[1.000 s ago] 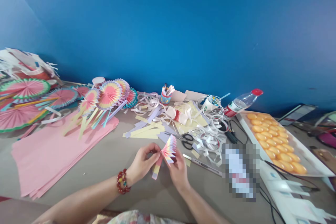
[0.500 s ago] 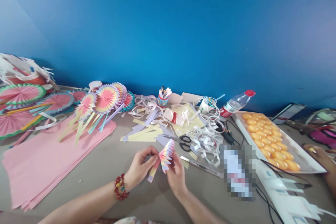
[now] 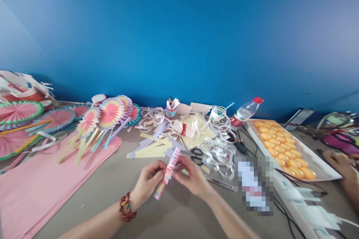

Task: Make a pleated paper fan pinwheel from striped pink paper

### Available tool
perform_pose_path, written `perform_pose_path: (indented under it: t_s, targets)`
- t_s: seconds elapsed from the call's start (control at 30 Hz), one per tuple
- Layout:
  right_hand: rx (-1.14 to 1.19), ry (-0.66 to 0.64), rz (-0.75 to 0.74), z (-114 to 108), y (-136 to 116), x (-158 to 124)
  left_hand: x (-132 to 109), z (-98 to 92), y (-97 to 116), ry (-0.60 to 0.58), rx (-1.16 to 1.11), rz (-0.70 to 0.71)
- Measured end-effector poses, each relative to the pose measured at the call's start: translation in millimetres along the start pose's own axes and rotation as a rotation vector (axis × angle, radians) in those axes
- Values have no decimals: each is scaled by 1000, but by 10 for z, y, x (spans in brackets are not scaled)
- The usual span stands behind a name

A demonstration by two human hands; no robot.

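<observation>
Both hands hold a small pleated paper fan (image 3: 169, 167) in pink, yellow and blue, now folded nearly flat into a strip. My left hand (image 3: 147, 182), with a red bead bracelet at the wrist, pinches its lower part. My right hand (image 3: 190, 175) pinches its upper part from the right. The fan's handle end points down toward the grey table (image 3: 117, 179).
Pink paper sheets (image 3: 42, 179) lie at left under finished paper fans (image 3: 109, 114). Yellow strips (image 3: 148, 149), scissors (image 3: 196, 153), white paper curls (image 3: 221, 145), a pen cup (image 3: 169, 110), a bottle (image 3: 245, 112) and a tray of orange pieces (image 3: 283, 149) lie beyond. Another person's hand (image 3: 340, 162) rests at right.
The spread fan has been pressed shut into a narrow strip between my hands. The view has shifted slightly, and another person's hand has come in at right.
</observation>
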State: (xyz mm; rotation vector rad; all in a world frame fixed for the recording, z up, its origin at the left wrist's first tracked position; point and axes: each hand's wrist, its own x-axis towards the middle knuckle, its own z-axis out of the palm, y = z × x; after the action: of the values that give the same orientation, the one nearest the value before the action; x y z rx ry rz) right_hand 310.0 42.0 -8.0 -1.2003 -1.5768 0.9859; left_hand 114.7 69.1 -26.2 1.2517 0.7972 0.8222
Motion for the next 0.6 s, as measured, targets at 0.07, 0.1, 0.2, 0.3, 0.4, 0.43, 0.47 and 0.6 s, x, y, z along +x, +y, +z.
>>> perform_pose_path:
  t_s: [0.07,0.1,0.2,0.3,0.4,0.43,0.47,0.6]
  targets:
    - [-205,36,-27,-366,-79,212,3,-13,-11,24,-1,1]
    - [-372,86,-39,-555,-110,343,3,-17,-11,37,0,1]
    - [-672,220,-60,-1021,-132,812,0,-19,1,67,-13,-7]
    - [-822,186,-34,-1219,-22,1303,0,-19,19,85,-35,-20]
    - [-951,30,15,-1189,141,1688,9,-28,30,109,-55,-20]
    - [-989,-20,32,-1159,187,1779,14,-34,31,117,-59,-20]
    - [-1023,-62,50,-1127,224,1847,19,-42,30,124,-62,-21]
    - [-1127,-233,106,-1036,293,1895,47,-87,11,134,-64,-6]
